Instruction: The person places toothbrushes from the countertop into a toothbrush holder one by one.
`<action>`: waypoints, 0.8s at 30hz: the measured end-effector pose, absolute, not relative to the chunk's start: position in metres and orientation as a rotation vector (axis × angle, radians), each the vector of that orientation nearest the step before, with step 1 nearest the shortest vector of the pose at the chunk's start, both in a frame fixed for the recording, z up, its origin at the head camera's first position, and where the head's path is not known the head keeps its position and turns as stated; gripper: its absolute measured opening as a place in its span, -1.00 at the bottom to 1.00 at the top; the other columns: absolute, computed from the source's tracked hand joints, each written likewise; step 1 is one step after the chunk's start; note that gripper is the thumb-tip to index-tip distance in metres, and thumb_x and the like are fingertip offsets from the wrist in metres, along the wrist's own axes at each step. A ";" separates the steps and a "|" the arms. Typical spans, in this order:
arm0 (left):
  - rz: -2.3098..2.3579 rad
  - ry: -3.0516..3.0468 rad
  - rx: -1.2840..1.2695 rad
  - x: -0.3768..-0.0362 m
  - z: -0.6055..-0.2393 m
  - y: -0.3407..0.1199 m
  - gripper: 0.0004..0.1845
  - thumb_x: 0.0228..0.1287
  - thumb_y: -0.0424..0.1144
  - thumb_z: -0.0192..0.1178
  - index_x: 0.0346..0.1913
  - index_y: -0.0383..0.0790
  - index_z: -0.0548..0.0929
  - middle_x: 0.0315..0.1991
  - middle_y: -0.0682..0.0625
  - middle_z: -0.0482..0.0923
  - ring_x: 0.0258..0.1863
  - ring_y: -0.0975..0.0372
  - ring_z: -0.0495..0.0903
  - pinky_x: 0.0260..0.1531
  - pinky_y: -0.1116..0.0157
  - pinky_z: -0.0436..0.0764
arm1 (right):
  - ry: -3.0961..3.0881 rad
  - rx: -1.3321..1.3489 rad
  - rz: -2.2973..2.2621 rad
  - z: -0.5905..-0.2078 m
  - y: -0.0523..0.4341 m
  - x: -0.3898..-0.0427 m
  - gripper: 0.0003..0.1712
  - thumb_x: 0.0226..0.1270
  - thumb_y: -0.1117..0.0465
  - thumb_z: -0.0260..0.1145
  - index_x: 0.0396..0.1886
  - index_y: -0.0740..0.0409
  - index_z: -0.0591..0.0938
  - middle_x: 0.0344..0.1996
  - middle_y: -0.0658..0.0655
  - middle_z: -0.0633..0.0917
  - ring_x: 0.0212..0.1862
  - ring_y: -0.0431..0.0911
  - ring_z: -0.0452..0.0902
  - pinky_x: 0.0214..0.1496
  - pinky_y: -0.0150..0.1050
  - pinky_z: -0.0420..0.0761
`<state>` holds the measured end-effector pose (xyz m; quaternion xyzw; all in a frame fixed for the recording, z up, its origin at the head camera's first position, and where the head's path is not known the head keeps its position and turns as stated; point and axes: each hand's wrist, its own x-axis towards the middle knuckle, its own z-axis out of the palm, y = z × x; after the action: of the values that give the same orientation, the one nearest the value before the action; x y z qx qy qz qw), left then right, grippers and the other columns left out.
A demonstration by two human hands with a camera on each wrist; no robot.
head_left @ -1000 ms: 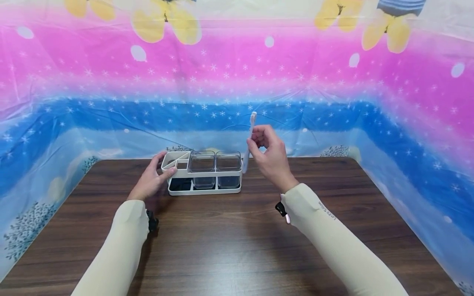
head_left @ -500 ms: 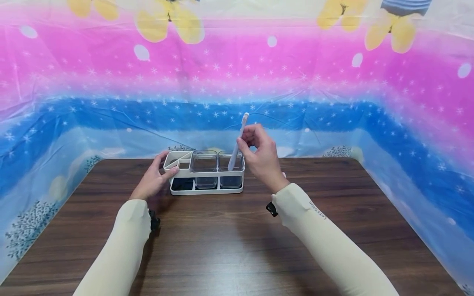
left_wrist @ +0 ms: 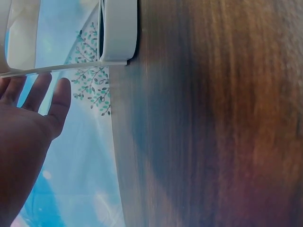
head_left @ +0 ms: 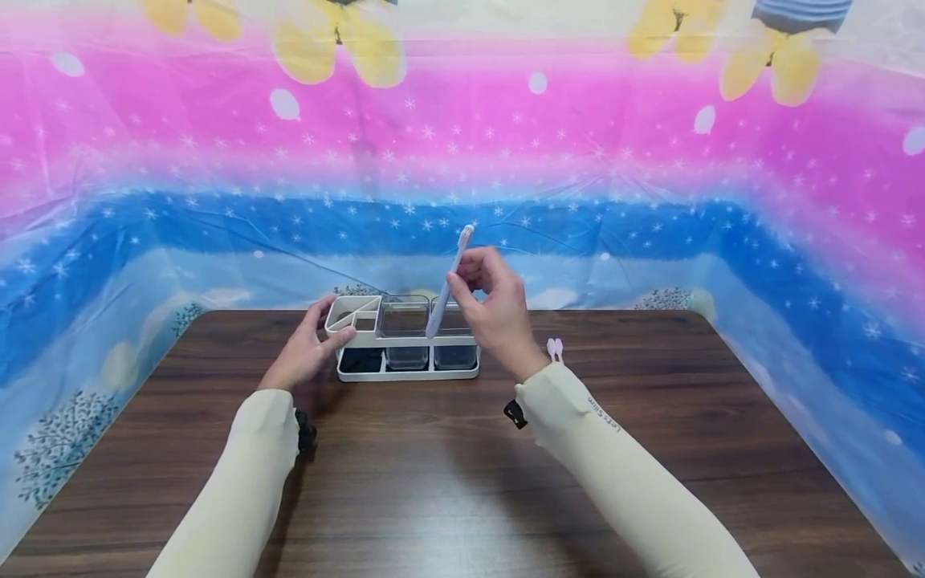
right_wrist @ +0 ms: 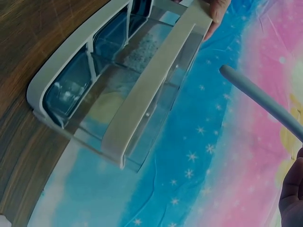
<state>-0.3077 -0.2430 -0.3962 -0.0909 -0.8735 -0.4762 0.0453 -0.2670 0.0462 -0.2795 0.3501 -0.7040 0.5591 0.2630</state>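
In the head view my right hand point(head_left: 495, 301) pinches a pale toothbrush point(head_left: 450, 281), bristles up, handle end down and tilted left. Its lower end shows over the two clear cups of a white two-tier toothbrush holder point(head_left: 408, 374); the right wrist view shows this end apart from the holder. My left hand point(head_left: 307, 347) grips the holder's left end, thumb on the front of the upper tier and fingers round the side. In the left wrist view those fingers point(left_wrist: 60, 101) meet the holder's rim. The divided compartment point(head_left: 354, 313) is at the holder's left.
Two small pink tips point(head_left: 555, 350) show on the brown wooden table point(head_left: 405, 482), just right of my right wrist; my sleeve hides what lies below them. A printed cloth point(head_left: 462, 168) hangs round the table's back and sides.
My right hand has carried the toothbrush left, from beside the holder's right end to over its cups, tilting it more. The pink tips have come into sight. My left hand keeps its grip.
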 end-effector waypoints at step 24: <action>-1.423 -2.671 -0.271 -0.307 -0.396 -0.242 -0.10 0.34 0.07 0.10 0.50 -0.21 -0.16 0.40 -0.31 -0.01 0.28 -0.18 0.17 0.17 -0.16 0.22 | -1.872 0.951 1.559 -0.306 0.015 -0.287 -0.87 0.30 0.40 0.25 -0.20 0.33 0.51 -0.28 0.22 0.64 -0.28 -0.01 0.59 -0.19 -0.16 0.57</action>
<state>-0.3075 -0.2418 -0.3961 -0.0890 -0.8778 -0.4679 0.0516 -0.2872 0.0149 -0.3062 0.3511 -0.6911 0.5756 0.2603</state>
